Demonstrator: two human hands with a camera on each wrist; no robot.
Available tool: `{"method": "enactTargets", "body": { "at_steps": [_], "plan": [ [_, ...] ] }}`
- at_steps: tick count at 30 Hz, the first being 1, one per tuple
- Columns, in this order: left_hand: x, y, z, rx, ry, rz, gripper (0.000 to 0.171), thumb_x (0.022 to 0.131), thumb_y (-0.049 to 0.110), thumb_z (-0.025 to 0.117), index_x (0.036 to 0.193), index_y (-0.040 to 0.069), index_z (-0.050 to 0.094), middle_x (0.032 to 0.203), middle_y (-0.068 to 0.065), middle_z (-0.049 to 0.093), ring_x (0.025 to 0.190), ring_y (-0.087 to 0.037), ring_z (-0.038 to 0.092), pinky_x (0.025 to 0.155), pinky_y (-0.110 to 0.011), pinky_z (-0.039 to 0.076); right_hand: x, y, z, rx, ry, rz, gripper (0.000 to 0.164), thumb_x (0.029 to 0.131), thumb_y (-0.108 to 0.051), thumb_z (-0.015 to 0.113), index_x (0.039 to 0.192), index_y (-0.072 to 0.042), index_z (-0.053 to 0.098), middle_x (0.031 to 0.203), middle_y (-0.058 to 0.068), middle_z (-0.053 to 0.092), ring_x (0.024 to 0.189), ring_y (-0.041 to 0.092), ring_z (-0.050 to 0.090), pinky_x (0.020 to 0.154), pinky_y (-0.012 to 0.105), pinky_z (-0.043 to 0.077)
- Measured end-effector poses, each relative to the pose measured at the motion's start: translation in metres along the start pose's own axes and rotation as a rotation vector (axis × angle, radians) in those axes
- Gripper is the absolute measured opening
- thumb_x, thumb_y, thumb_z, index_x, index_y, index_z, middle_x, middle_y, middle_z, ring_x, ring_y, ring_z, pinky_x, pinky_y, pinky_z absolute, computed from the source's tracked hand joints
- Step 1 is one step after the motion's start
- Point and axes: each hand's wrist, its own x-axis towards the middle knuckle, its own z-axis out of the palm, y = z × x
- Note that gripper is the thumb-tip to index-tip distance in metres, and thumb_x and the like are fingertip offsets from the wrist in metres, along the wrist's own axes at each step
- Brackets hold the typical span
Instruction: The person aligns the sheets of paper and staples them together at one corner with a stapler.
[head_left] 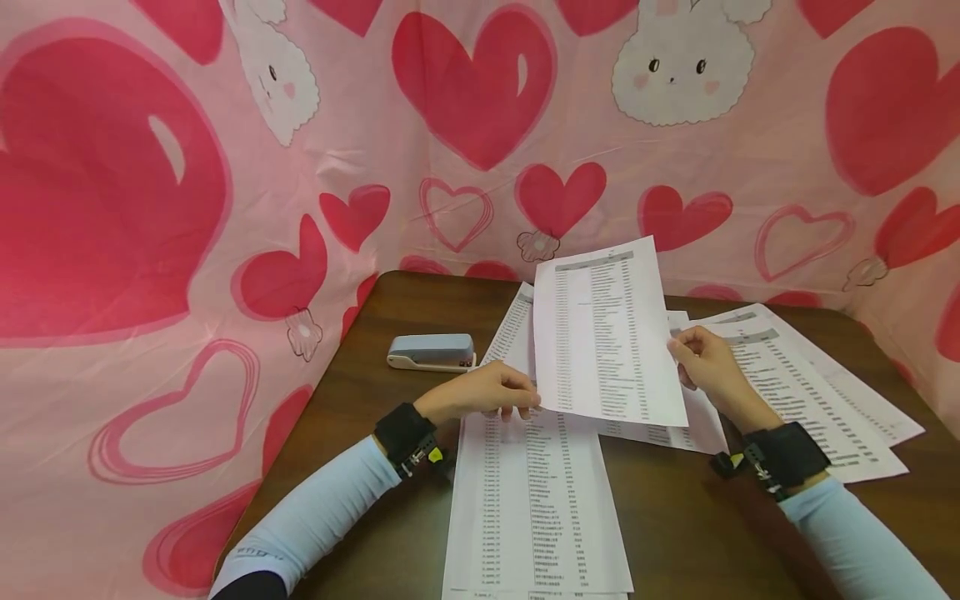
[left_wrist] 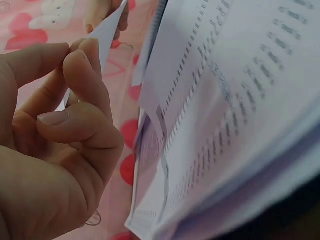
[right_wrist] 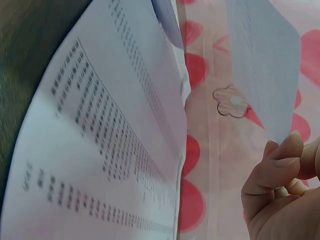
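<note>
So you've got one printed sheet (head_left: 600,333) up in the air between both hands, held above the counter (head_left: 660,508) and facing you with its gray header strip at the top. Your left hand (head_left: 491,390) has its fingers pinched on the bottom-left corner, and your right hand (head_left: 705,367) is pinching the right edge, a bit below halfway. The right wrist view shows the page bowing some. Under your left hand there's a long run of printed pages (head_left: 536,508) going down toward you, and another paper (head_left: 703,421) pokes out behind the sheet's lower right. Off to your right, a few overlapping printouts (head_left: 817,400) are fanned out at an angle. The blue-and-cream stapler (head_left: 431,352) lies just left of the pages, near your left hand. Behind it all hangs a pink heart-and-bunny cloth (head_left: 480,192).
</note>
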Motion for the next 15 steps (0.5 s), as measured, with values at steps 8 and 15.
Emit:
{"method": "enactTargets", "body": {
  "at_steps": [8, 15],
  "plan": [
    [-0.016, -0.013, -0.01, -0.009, -0.03, 0.0, 0.031, 0.094, 0.032, 0.065, 0.106, 0.005, 0.073, 0.093, -0.028, 0.066, 0.069, -0.039, 0.051, 0.05, -0.023, 0.035, -0.001, -0.004, 0.018, 0.034, -0.042, -0.006, 0.026, 0.102, -0.021, 0.05, 0.108, 0.004, 0.044, 0.071, 0.001, 0.047, 0.05, 0.012, 0.048, 0.046, 0.028, 0.042],
    [-0.029, -0.021, -0.017, 0.011, -0.04, -0.004, 0.028, 0.094, 0.031, 0.066, 0.106, 0.007, 0.074, 0.09, -0.025, 0.066, 0.06, -0.022, 0.054, 0.049, -0.024, 0.038, -0.002, -0.012, 0.033, 0.022, -0.068, -0.028, 0.026, 0.102, -0.02, 0.052, 0.109, 0.004, 0.046, 0.072, 0.005, 0.05, 0.05, 0.014, 0.049, 0.046, 0.028, 0.044]
  ]
}}
